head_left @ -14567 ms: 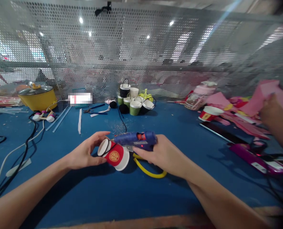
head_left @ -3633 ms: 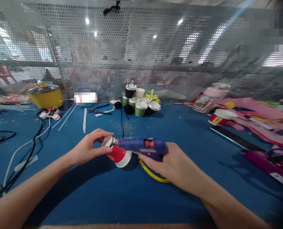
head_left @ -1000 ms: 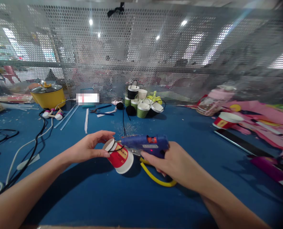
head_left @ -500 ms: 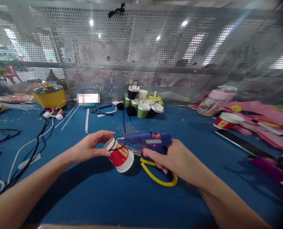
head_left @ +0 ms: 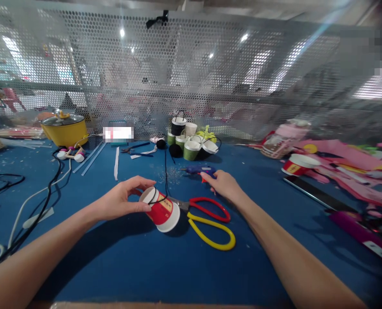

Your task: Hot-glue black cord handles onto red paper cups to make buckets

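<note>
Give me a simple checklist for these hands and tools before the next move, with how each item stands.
1. Left hand gripping the red-and-white cup: ok.
2. Right hand firmly gripping the blue glue gun: cannot tell; the hand is at its handle end.
3. Nozzle apart from the cup: ok.
4. Black cord reaching the cup: ok.
5. Cup standing straight: not ok; it is tilted.
6. Scissors clear of the cup: cannot tell; the cup hides their tips.

The blue tabletop [head_left: 129, 266] bears scissors [head_left: 193, 203], a dark phone [head_left: 307, 192], a yellow pot [head_left: 66, 134] and a white strip [head_left: 116, 164].
</note>
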The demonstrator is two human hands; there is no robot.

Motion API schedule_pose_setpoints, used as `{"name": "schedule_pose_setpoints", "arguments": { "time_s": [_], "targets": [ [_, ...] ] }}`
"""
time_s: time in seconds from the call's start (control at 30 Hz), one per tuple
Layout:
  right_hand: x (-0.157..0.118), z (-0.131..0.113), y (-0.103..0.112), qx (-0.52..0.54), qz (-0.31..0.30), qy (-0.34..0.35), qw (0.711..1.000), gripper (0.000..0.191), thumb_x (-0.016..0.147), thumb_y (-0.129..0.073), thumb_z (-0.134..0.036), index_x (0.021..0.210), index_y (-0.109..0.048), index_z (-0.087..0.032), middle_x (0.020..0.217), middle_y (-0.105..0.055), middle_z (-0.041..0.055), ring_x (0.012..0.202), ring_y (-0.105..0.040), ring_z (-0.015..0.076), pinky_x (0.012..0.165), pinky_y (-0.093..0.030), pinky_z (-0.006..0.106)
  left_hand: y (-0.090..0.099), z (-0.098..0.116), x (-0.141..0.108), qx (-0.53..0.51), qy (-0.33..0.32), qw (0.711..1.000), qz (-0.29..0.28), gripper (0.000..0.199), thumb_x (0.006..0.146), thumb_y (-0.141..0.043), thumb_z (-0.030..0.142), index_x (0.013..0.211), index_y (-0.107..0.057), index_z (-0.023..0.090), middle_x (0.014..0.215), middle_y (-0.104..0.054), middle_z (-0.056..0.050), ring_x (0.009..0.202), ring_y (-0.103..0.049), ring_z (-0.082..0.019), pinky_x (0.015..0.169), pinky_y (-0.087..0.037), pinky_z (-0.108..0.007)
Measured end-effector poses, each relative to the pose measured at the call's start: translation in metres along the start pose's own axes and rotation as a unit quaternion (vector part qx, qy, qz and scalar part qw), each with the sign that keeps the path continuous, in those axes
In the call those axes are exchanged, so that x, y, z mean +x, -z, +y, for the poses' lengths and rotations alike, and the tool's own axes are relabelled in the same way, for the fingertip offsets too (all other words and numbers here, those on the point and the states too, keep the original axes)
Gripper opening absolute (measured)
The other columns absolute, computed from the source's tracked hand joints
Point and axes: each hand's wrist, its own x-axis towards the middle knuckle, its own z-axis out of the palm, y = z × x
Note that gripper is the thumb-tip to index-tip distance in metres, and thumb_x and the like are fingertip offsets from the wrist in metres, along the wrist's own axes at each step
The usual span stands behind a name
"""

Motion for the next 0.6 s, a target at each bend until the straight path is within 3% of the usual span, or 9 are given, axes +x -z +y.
{"name": "schedule_pose_setpoints", "arguments": {
  "time_s": [0.1,0.2,0.27,0.33,0.4,0.6],
  "targets": [
    [-0.003,-0.006,-0.003,-0.036,0.038,0.021,0.998,0.027,0.078,-0.054,-0.031,0.055,-0.050,-0.018,0.056,-0.057,0.0103,0.060,-0.060,0.0238,0.053,-0.042,0.032,0.000,0.000,0.000,0.001,-0.002,1.000,0.003,0.048,0.070,-0.066,0.026,0.114,-0.049,0.020,0.115,-0.053,-0.008,0.100,-0.052,-0.020,0.089,-0.041,-0.040],
    [-0.021,-0.024,-0.001,-0.045,0.068,0.085,0.993,0.014,0.077,-0.056,-0.026,0.066,-0.055,-0.018,0.081,-0.060,0.0117,0.085,-0.057,0.0249,0.067,-0.043,0.032,-0.001,-0.001,-0.001,-0.001,-0.004,1.000,0.003,0.047,0.071,-0.066,0.026,0.114,-0.049,0.020,0.114,-0.053,-0.008,0.101,-0.052,-0.020,0.089,-0.042,-0.040],
    [-0.039,-0.041,0.000,-0.019,0.028,0.161,0.986,0.009,0.078,-0.057,-0.027,0.077,-0.059,-0.018,0.090,-0.060,0.0066,0.080,-0.056,0.0174,0.072,-0.044,0.028,-0.001,-0.002,-0.001,-0.004,-0.009,1.000,0.003,0.046,0.071,-0.066,0.026,0.114,-0.049,0.021,0.114,-0.053,-0.007,0.102,-0.052,-0.020,0.089,-0.042,-0.039],
    [-0.058,-0.058,0.000,0.088,-0.099,0.302,0.944,0.015,0.080,-0.055,-0.029,0.089,-0.059,-0.018,0.096,-0.058,0.0050,0.071,-0.054,0.0125,0.068,-0.046,0.027,-0.002,-0.003,-0.001,-0.015,-0.016,1.000,0.001,0.048,0.072,-0.066,0.026,0.116,-0.048,0.022,0.112,-0.055,-0.007,0.102,-0.053,-0.020,0.090,-0.042,-0.039],
    [-0.072,-0.071,-0.002,0.136,-0.166,0.355,0.910,0.015,0.077,-0.059,-0.027,0.089,-0.057,-0.018,0.099,-0.056,0.0043,0.066,-0.052,0.0098,0.065,-0.046,0.025,-0.003,-0.004,-0.001,-0.031,-0.023,0.999,0.000,0.051,0.073,-0.066,0.024,0.120,-0.045,0.023,0.110,-0.056,-0.006,0.100,-0.053,-0.019,0.090,-0.042,-0.038],
    [-0.083,-0.082,-0.008,0.111,-0.156,0.365,0.911,0.007,0.075,-0.059,-0.015,0.073,-0.053,-0.017,0.083,-0.051,0.0017,0.066,-0.048,0.0101,0.062,-0.043,0.024,-0.004,-0.002,-0.002,-0.031,-0.031,0.999,-0.005,0.045,0.076,-0.063,0.025,0.118,-0.047,0.022,0.114,-0.054,-0.007,0.104,-0.052,-0.020,0.093,-0.039,-0.039]
  ]
}}
